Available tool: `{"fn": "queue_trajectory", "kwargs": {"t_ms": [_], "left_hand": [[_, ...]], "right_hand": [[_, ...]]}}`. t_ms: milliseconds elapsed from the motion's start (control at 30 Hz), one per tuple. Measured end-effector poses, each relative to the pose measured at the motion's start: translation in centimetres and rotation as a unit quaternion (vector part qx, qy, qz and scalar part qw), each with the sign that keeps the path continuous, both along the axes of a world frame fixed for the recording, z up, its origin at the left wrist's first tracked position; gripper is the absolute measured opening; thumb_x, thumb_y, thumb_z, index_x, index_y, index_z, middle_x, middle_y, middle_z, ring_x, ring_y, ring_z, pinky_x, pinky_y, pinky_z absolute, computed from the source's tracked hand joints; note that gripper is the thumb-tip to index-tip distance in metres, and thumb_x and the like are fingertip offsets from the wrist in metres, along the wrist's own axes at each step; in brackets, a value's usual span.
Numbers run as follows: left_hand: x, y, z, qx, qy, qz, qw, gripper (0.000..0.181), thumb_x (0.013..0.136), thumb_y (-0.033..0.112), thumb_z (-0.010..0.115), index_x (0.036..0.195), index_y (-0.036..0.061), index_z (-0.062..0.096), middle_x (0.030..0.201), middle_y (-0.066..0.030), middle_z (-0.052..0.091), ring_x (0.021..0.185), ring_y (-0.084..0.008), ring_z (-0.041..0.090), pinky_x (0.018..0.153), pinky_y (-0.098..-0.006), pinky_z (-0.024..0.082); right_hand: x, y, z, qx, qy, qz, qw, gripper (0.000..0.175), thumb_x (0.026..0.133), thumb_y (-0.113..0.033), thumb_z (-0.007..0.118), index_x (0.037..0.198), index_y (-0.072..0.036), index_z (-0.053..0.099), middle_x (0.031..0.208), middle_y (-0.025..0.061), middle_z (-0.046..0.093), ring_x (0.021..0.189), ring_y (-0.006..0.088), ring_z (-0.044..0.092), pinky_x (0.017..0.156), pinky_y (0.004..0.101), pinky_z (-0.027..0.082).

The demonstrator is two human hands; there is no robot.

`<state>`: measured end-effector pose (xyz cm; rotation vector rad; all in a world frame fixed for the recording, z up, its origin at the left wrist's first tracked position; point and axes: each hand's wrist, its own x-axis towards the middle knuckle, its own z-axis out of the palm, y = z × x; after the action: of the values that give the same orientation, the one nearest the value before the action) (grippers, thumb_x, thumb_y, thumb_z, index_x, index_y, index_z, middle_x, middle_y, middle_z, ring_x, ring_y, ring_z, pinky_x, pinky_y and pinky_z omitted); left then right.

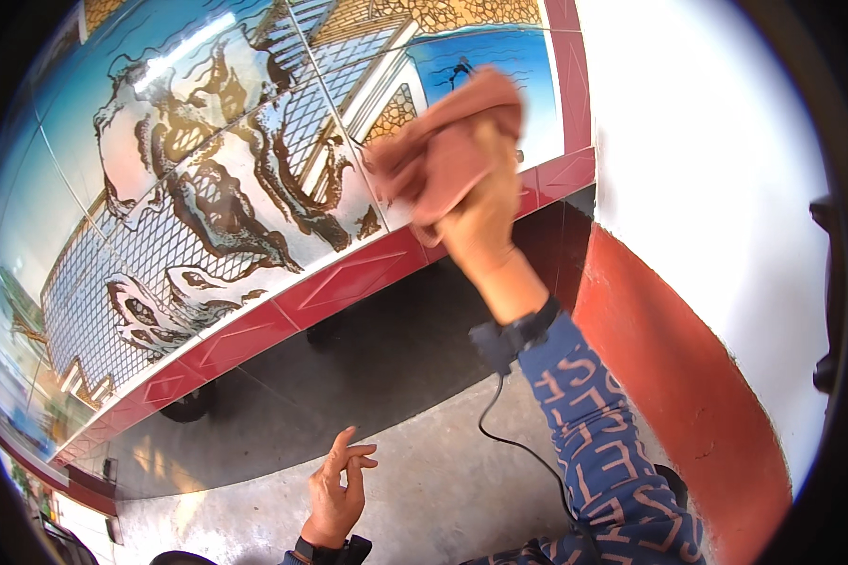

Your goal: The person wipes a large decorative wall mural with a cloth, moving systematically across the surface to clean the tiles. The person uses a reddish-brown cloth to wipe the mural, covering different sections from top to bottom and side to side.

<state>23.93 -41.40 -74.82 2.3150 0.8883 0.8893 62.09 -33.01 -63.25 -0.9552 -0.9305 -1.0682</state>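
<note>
My right hand (484, 205) is shut on a reddish-pink cloth (442, 155) and holds it over the lower right part of a glossy tiled mural (219, 176). The cloth is bunched and blurred at its edges; whether all of it touches the tiles I cannot tell. My left hand (339, 487) hangs below the mural, over the grey floor, with its fingers apart and nothing in it. Both wrists wear dark straps, and a black cable (516, 443) runs down from the right one.
A dark red tile border (350, 281) edges the mural's bottom, with a dark band (367, 360) below it. To the right stands a white wall (685, 162) with a red painted lower part (678, 367). Grey concrete floor (424, 466) lies beneath.
</note>
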Motion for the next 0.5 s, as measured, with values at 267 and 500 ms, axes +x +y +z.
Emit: {"fn": "queue_trajectory", "kwargs": {"t_ms": [267,500], "left_hand": [[1.0,0.2,-0.5,0.0,-0.016,-0.034,0.999,0.047,0.1,-0.006,0.054,0.146,0.0033,0.05,0.105,-0.0109,0.078,0.088,-0.0227,0.079,0.076,-0.033,0.061],[0.7,0.8,-0.5,0.01,-0.042,-0.035,0.998,0.047,0.099,-0.007,0.055,0.145,0.0034,0.051,0.104,-0.0106,0.078,0.087,-0.0227,0.079,0.074,-0.0326,0.061]], "right_hand": [[-6.8,-0.2,2.0,-0.167,-0.255,-0.068,0.95,0.038,0.081,-0.027,0.067,0.117,-0.018,0.076,0.131,0.0112,0.063,0.125,0.0379,0.054,0.104,0.0531,0.045],[5.1,-1.6,8.4,-0.12,-0.157,-0.217,0.956,0.04,0.076,-0.013,0.073,0.116,-0.016,0.073,0.128,0.0144,0.063,0.119,0.0392,0.059,0.096,0.0492,0.051]]}}
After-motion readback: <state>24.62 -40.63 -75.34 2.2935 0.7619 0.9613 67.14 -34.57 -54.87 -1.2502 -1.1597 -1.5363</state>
